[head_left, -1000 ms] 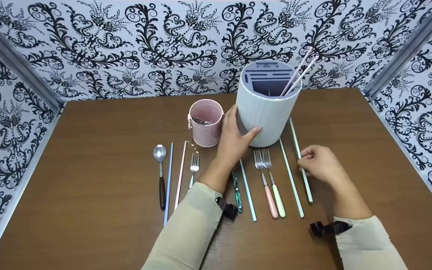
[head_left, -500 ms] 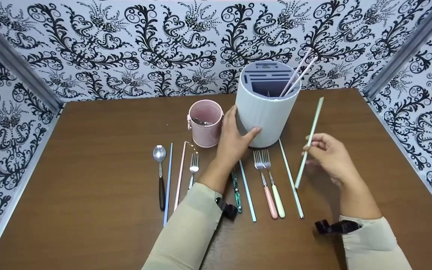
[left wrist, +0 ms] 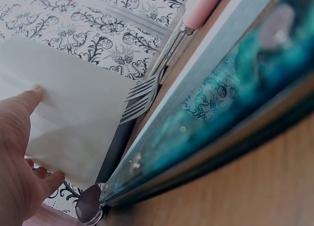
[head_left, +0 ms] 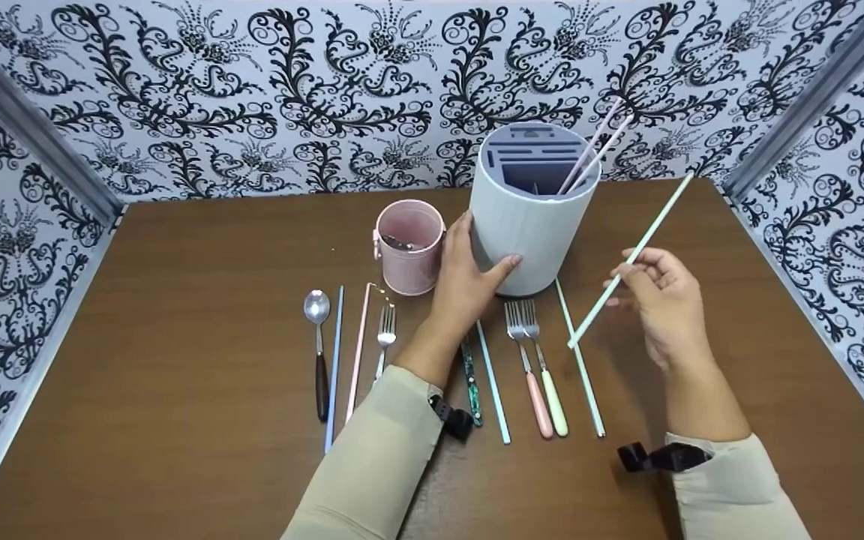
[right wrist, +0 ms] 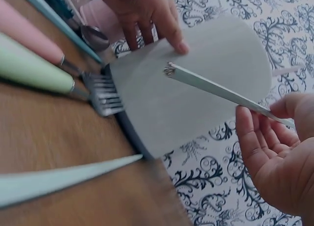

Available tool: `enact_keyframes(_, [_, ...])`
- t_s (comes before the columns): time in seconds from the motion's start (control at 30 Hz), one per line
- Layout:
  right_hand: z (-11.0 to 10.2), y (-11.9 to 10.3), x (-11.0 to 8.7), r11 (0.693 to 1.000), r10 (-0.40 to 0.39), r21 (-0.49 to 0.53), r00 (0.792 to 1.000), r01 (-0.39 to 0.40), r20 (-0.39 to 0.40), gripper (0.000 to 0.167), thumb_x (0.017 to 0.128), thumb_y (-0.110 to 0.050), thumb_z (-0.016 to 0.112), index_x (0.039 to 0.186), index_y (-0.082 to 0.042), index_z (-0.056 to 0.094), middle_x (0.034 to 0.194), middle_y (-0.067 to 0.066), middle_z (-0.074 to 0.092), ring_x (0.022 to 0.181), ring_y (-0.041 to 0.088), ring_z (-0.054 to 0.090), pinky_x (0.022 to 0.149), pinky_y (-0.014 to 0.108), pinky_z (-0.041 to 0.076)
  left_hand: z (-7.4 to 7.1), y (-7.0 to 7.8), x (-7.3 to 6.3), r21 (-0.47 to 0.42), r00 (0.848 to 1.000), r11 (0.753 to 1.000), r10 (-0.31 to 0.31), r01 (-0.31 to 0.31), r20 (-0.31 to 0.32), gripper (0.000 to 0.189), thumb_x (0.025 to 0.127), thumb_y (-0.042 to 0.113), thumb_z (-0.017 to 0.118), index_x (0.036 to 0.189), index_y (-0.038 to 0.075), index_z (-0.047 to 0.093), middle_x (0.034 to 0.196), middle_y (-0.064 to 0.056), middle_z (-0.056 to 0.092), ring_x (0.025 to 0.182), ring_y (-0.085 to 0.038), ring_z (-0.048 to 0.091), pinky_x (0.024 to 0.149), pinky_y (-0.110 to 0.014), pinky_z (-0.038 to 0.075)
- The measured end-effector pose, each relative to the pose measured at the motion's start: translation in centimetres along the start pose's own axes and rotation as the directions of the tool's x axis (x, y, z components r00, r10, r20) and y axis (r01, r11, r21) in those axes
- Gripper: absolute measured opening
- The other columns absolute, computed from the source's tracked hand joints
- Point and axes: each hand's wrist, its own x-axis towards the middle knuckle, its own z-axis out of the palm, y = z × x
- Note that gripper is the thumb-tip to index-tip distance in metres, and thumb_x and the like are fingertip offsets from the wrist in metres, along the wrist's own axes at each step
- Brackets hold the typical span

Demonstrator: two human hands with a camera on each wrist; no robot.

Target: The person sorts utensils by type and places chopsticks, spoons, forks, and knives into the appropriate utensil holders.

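Note:
My right hand [head_left: 664, 307] pinches a pale green chopstick [head_left: 661, 217] between thumb and fingers, above the table and slanting up to the right. In the right wrist view one end of that chopstick [right wrist: 211, 87] points toward the white cutlery holder [right wrist: 196, 108]. My left hand [head_left: 466, 289] rests against the front left side of the white holder [head_left: 533, 232], fingers spread and thumb on its front. Two pink chopsticks [head_left: 612, 145] lean out of the holder's right side. Another pale green chopstick [head_left: 586, 382] lies on the table, its far end by the holder's base.
A pink cup [head_left: 411, 259] with metal cutlery inside stands left of the holder. In front lie a pink-handled fork [head_left: 539, 405], a green-handled fork [head_left: 554, 401], a light blue chopstick [head_left: 493, 390] and a teal-handled spoon [left wrist: 196, 138]. A black-handled spoon [head_left: 322, 379] and blue chopstick [head_left: 334, 367] lie left.
My right hand has lifted the pale green chopstick off the table and tilted its far end to the right. My left hand stays on the holder.

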Motion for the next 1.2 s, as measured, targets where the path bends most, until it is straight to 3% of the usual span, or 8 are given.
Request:
enact_keyframes(0.17, [1.7, -1.3, 0.3, 0.989, -0.041, 0.139, 0.994, 0.055, -0.102, 0.012, 0.099, 0.005, 0.059, 0.11, 0.0, 0.063, 0.085, 0.01, 0.069, 0.075, 0.022, 0.072, 0.059, 0.029, 0.062, 0.0, -0.2, 0.0, 0.007, 1.0, 1.0, -0.002, 0.002, 0.002, 0.097, 0.087, 0.039, 0.084, 0.161, 0.005, 0.031, 0.164, -0.013, 0.038, 0.153, -0.026, 0.037, 0.129, -0.038, 0.028])
enact_keyframes(0.33, [2.9, -3.4, 0.9, 0.958, -0.107, 0.245, 0.981, 0.146, -0.164, 0.015, 0.098, 0.008, 0.059, 0.113, 0.004, 0.061, 0.086, 0.015, 0.067, 0.074, 0.024, 0.071, 0.057, 0.03, 0.062, 0.0, -0.2, 0.1, 0.0, 1.0, 1.0, -0.002, 0.002, -0.007, 0.097, 0.086, 0.038, 0.085, 0.161, 0.005, 0.032, 0.163, -0.013, 0.039, 0.153, -0.026, 0.037, 0.129, -0.038, 0.028])
enact_keyframes(0.67, [4.4, -7.1, 2.8, 0.863, -0.21, 0.403, 0.941, 0.306, -0.264, 0.021, 0.095, 0.008, 0.064, 0.115, 0.004, 0.057, 0.094, 0.019, 0.063, 0.075, 0.028, 0.07, 0.06, 0.033, 0.063, 0.1, -0.3, 0.1, -0.005, 1.0, 1.0, -0.012, 0.012, -0.001, 0.098, 0.086, 0.038, 0.085, 0.161, 0.006, 0.032, 0.163, -0.013, 0.039, 0.152, -0.026, 0.038, 0.128, -0.039, 0.029])
enact_keyframes(0.87, [5.2, -8.3, 4.0, 0.819, -0.245, 0.426, 0.905, 0.385, -0.347, 0.019, 0.097, 0.009, 0.061, 0.114, 0.004, 0.055, 0.097, 0.02, 0.062, 0.078, 0.029, 0.068, 0.061, 0.035, 0.063, 0.0, -0.3, 0.0, 0.003, 1.0, 1.0, 0.011, -0.011, 0.0, 0.096, 0.087, 0.037, 0.084, 0.161, 0.005, 0.031, 0.162, -0.015, 0.039, 0.151, -0.027, 0.039, 0.127, -0.039, 0.031])
enact_keyframes(1.03, [5.8, -8.6, 4.7, 0.822, -0.232, 0.412, 0.892, 0.393, -0.389, 0.02, 0.097, 0.007, 0.062, 0.115, 0.002, 0.054, 0.1, 0.018, 0.061, 0.082, 0.027, 0.067, 0.064, 0.034, 0.063, 0.0, -0.3, -0.1, 0.009, 1.0, 1.0, 0.02, -0.02, -0.007, 0.096, 0.087, 0.037, 0.084, 0.161, 0.004, 0.031, 0.161, -0.015, 0.04, 0.15, -0.027, 0.04, 0.127, -0.039, 0.032])
enact_keyframes(1.2, [6.3, -8.5, 5.1, 0.851, -0.237, 0.353, 0.884, 0.389, -0.402, 0.022, 0.096, 0.006, 0.065, 0.115, 0.0, 0.056, 0.1, 0.015, 0.06, 0.085, 0.024, 0.064, 0.068, 0.032, 0.062, 0.0, -0.3, -0.1, 0.01, 1.0, 1.0, 0.011, -0.011, -0.006, 0.096, 0.087, 0.038, 0.084, 0.161, 0.005, 0.031, 0.162, -0.014, 0.04, 0.15, -0.027, 0.04, 0.127, -0.038, 0.032])
